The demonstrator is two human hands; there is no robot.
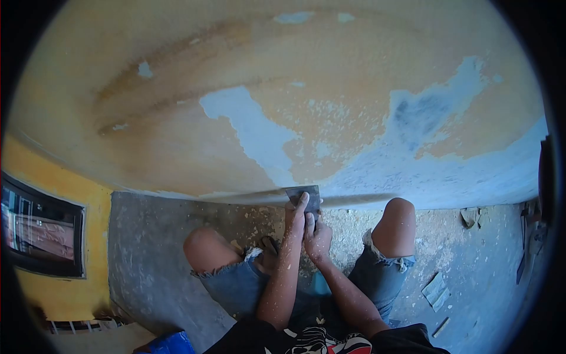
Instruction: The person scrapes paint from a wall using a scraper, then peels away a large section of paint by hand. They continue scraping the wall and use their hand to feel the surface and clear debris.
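Observation:
A flat dark scraper blade (303,192) is at the foot of the wall, its wide edge close to the peeling paint. My left hand (295,213) is closed on the scraper, the thumb lying along the blade. Just to its right my right hand (318,237) is closed round the lower part of the same tool, near its handle, which the fingers mostly hide. Above the blade, the wall (194,147) shows orange-yellow paint with bare whitish patches (250,124).
Paint flakes cover the floor (147,248) between and beside my bent knees. A crumpled sheet (436,291) and a small stick (441,327) lie at the right. A dark-framed window (44,230) is at the left, a blue object (168,343) at the lower left.

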